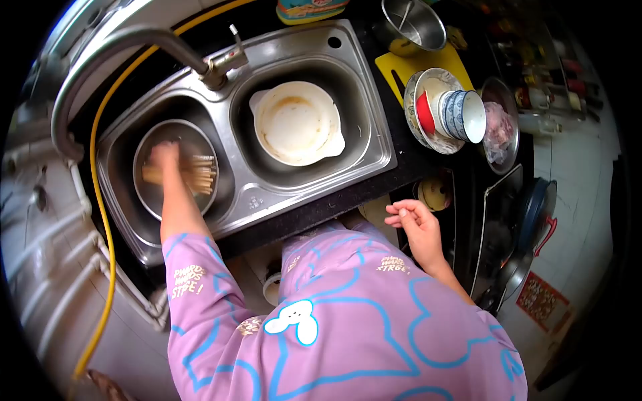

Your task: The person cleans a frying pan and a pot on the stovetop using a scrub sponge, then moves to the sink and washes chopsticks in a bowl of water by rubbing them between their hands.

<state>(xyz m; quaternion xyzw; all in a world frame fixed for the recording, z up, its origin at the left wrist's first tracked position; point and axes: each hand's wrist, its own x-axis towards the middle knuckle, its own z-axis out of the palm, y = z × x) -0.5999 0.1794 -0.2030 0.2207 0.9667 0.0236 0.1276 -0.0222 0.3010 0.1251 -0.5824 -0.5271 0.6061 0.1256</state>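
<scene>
My left hand is down inside a round metal bowl in the left sink basin, at a bundle of wooden chopsticks. Motion blurs its fingers, so its grip cannot be made out. My right hand hovers near the counter's front edge, to the right of the sink, with its fingers loosely bent and apart and nothing in them. A white two-handled pot with brown stains inside sits in the right basin.
The faucet stands behind the sinks. Right of them are a yellow cutting board, stacked bowls, a metal pot and a basin holding a plastic bag. A yellow hose runs at left.
</scene>
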